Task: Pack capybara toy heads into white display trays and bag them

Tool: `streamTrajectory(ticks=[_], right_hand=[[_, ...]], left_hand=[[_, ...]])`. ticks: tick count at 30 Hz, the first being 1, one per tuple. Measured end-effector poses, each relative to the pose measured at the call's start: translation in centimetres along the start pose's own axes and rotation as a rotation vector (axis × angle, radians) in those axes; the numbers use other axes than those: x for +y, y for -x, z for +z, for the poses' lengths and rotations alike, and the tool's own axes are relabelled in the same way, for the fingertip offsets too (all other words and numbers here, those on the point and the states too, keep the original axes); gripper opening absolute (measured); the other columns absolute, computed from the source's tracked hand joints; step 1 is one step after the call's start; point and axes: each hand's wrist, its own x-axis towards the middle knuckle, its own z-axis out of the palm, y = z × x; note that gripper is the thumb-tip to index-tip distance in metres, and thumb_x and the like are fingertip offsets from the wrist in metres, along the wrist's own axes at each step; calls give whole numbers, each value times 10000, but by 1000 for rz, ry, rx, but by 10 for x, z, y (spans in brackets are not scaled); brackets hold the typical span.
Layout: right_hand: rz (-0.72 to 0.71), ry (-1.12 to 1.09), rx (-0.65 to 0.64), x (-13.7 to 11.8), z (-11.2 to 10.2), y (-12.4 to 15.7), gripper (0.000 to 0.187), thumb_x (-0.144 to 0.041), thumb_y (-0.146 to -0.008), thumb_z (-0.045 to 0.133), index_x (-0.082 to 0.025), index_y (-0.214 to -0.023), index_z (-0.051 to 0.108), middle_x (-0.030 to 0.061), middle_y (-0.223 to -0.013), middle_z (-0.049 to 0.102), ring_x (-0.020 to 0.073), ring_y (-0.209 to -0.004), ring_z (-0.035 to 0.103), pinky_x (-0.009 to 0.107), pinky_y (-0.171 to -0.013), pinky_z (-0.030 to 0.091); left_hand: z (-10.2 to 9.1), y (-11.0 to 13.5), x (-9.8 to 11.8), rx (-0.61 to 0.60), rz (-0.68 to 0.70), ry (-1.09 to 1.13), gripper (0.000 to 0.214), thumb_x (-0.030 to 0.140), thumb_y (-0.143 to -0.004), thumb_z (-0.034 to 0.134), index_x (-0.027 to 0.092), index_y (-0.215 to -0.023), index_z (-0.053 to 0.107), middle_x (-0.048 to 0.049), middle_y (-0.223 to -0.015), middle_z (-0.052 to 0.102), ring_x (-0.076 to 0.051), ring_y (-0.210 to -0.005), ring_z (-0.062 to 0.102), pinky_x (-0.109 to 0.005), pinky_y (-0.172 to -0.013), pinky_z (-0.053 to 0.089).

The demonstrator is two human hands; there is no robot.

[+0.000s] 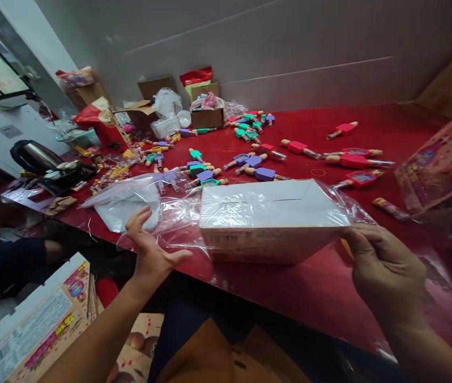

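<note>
A white cardboard box (269, 218) lies in a clear plastic bag (181, 221) on the red-covered table (321, 298). My right hand (385, 271) pinches the bag and the box's right end between thumb and fingers. My left hand (149, 247) stands to the left of the box with its fingers spread, against the loose film and not gripping it. A flat white plastic sheet or pouch (125, 205) lies just beyond my left hand, partly under the film. The box's left end shows a small printed label through the plastic.
Several red and purple toy-shaped candy tubes (263, 174) and green ones lie scattered across the table. Cardboard boxes (207, 118) and plastic bags stand at the back against a grey wall. A steel kettle (36, 156) sits left. Printed cartons (38, 319) lie lower left.
</note>
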Motion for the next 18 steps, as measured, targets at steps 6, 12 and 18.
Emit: streamTrajectory(ticks=[6,12,18], right_hand=[[30,32,24,0,0,-2,136,-341,-804,584,-230,-735,622,42,-748,635,213,-735,618,353,-709,501],[120,-76,44,14,5,2,96,-336,-750,640,-250,-710,625,35,-792,621,204,-755,591,350,-704,474],[596,-687,68,0,61,-23,371,-539,-678,664,-217,-762,500,-9,-745,565,147,-673,544,278,-625,476]], left_hand=[[-7,0,9,-321,-826,617,377,524,-777,590,174,-898,517,-48,-879,598,-161,-830,579,-298,-764,457],[16,0,3,-180,-951,697,336,462,-696,688,167,-668,530,23,-639,547,-109,-633,505,-230,-632,422],[93,-7,15,60,-1041,954,345,522,-715,631,220,-839,523,18,-812,626,-150,-750,601,-305,-731,502]])
